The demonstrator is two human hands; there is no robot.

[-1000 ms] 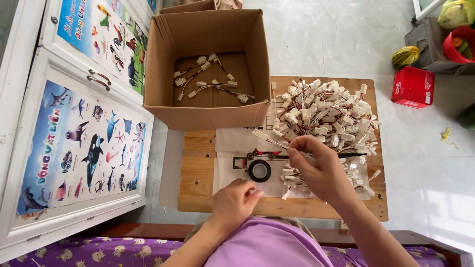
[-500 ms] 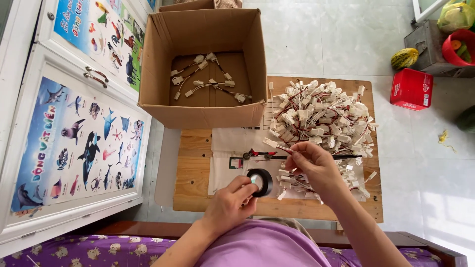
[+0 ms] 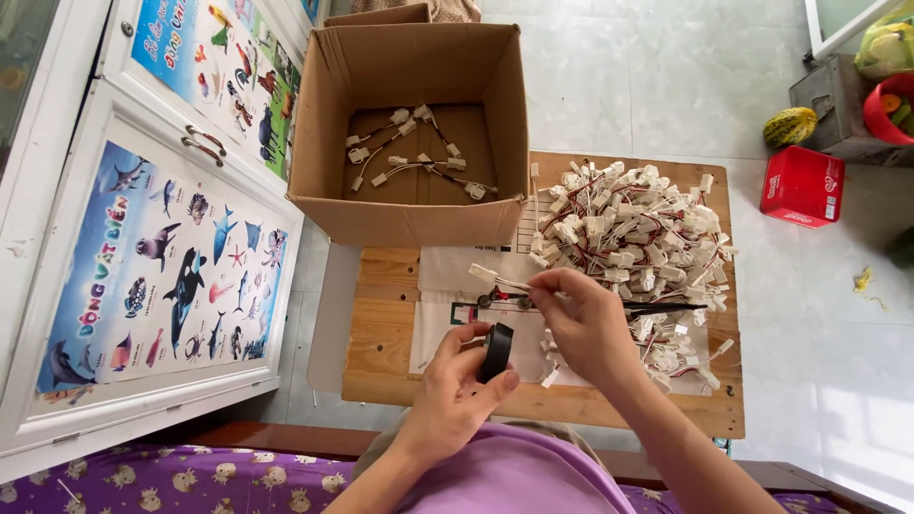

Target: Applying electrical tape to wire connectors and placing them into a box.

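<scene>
The tiled floor [image 3: 666, 86] is lying pale around the work area, with a white cabinet [image 3: 57, 314] carrying animal posters along the left. A low wooden table [image 3: 381, 333] is standing on the floor. An open cardboard box [image 3: 409, 205] is resting on the table's far left end, holding a few finished harnesses [image 3: 419, 167]. Just right of it, a large heap of white-plug wires [image 3: 633, 228] is covering the table's right half. A red box [image 3: 803, 186] is sitting on the floor beyond the table's right edge.

The right hand [image 3: 586, 324] is pinching one wire [image 3: 495, 279] between thumb and fingers, its white plug sticking out to the left. The left hand [image 3: 457, 390] is gripping a black tape roll [image 3: 495, 352], held upright just below and beside the wire, near but not touching it.
</scene>
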